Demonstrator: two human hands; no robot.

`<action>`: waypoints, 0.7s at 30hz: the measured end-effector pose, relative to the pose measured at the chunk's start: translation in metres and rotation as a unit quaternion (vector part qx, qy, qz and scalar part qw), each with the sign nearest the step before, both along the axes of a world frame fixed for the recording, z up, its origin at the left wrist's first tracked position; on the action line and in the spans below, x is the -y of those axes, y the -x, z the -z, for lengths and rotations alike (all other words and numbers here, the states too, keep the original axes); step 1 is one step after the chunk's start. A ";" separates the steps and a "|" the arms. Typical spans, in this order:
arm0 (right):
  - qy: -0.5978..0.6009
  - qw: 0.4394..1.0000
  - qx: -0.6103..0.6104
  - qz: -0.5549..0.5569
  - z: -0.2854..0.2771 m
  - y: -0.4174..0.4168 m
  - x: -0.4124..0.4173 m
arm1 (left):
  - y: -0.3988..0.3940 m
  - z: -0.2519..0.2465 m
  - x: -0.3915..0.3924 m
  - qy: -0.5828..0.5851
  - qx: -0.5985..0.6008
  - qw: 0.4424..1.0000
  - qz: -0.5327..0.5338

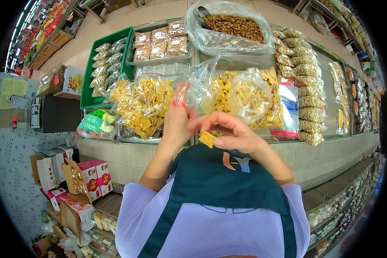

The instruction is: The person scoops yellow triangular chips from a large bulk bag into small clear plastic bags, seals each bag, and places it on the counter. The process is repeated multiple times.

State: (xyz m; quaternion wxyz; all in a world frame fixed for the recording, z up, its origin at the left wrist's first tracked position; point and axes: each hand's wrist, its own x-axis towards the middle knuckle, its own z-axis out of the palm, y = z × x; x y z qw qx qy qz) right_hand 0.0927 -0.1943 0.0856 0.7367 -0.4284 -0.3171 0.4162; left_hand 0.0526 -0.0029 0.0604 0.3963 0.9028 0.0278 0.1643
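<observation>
A clear zip bag (202, 75) with a red strip stands over the counter, and my left hand (174, 124) grips it near its mouth. Plastic covers the fingers of that hand, so whether they are inside or behind the bag I cannot tell. Between the thumb and fingers of my right hand (233, 130) is a square yellow crisp (207, 139), just below the bag's mouth. Loose yellow crisps (274, 106) fill an open plastic bag at the right, with a smaller clear bag of crisps (250, 93) on top. Filled bags of crisps (142, 119) lie to the left.
A green tray (89, 104) of packed bags stands left, near a scale (35, 113). Behind are a tub of brown nuts (233, 27) with a metal scoop (201, 13) and nut packs (159, 42). Stacked bags (309, 90) and flat zip bags (288, 106) lie right.
</observation>
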 end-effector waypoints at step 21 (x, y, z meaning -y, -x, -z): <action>-0.003 0.986 0.063 0.152 -0.014 -0.018 -0.007 | -0.077 0.008 -0.010 0.025 0.032 0.997 0.061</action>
